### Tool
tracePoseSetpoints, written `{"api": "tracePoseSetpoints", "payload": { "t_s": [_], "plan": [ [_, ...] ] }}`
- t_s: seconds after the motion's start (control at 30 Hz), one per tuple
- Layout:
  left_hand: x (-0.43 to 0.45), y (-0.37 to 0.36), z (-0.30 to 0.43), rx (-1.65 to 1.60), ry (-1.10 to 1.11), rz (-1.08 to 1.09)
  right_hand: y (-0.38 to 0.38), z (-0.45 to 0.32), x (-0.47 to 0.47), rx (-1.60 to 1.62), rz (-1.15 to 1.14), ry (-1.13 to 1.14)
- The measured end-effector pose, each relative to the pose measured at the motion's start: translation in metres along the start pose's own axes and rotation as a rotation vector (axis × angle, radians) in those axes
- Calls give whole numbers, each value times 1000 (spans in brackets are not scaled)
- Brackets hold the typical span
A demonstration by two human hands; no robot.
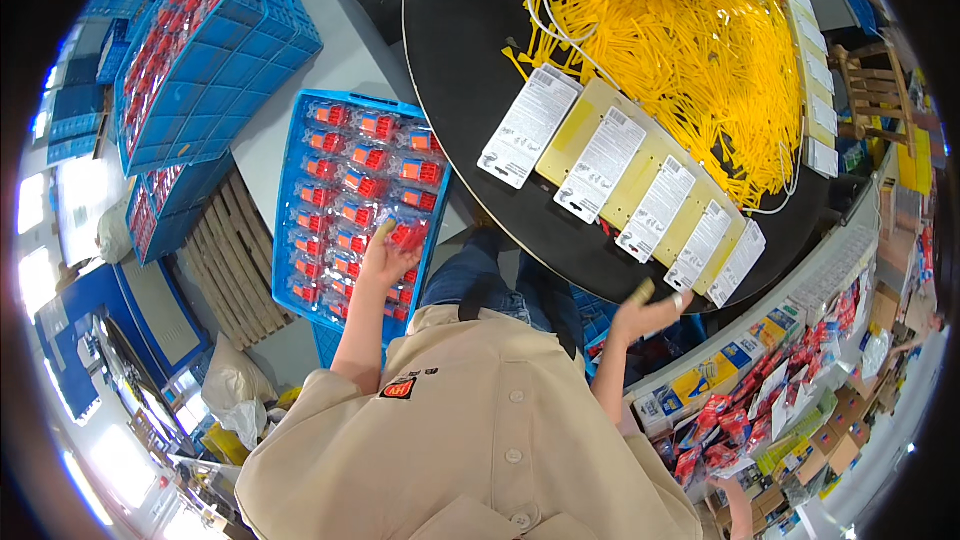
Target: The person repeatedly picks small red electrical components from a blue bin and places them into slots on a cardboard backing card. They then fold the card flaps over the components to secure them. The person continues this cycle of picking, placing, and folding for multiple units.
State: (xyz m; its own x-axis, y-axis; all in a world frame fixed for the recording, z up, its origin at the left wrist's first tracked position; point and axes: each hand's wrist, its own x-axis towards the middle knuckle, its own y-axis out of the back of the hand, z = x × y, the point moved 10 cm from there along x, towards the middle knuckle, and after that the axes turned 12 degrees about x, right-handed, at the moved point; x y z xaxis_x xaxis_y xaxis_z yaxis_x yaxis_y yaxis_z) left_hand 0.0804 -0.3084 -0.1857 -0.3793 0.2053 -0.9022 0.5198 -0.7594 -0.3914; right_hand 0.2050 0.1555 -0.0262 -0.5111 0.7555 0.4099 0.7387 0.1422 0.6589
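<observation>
My left hand [388, 261] holds a clear plastic blister pack [409, 234] with red pieces inside, over the blue plastic crate [285, 240]. Rows of similar packs [367, 157] with red and orange contents lie in that crate. My right hand [649, 313] is empty, its fingers apart, at the near edge of the round black table [457, 90]. Just beyond it is a pale yellow fixture board [577, 120] bearing several white printed cards [600, 165]. The card [697, 244] nearest my fingertips lies toward the board's right end.
A large heap of yellow plastic ties [675, 52] covers the table's far side, with a white cable [536, 7] looping by it. Stacked blue crates [240, 67] stand left, near a wooden pallet [232, 262]. Red packages [739, 420] fill a bench at right, where another person's arm [736, 506] shows.
</observation>
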Motion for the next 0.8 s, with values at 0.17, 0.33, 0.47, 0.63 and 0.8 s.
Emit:
{"api": "tracePoseSetpoints", "payload": {
  "t_s": [0.17, 0.33, 0.47, 0.63, 0.8],
  "plan": [
    [-44, -33, 18, 227, -137, -36, -88, -87, 43, -288, -658, 422],
    [-68, -116, 49, 708, -489, -63, -107, -180, 25, 35, -646, 667],
    [-75, -202, 50, 1057, -684, -83, -122, -186, 58, 335, -682, 510],
    [-67, -325, -20, 1418, -816, -253, -4, -96, 101, 335, -210, 436],
    [-37, -414, -117, 1720, -836, -386, 5, -36, 66, -145, -408, 573]
  ]
}}
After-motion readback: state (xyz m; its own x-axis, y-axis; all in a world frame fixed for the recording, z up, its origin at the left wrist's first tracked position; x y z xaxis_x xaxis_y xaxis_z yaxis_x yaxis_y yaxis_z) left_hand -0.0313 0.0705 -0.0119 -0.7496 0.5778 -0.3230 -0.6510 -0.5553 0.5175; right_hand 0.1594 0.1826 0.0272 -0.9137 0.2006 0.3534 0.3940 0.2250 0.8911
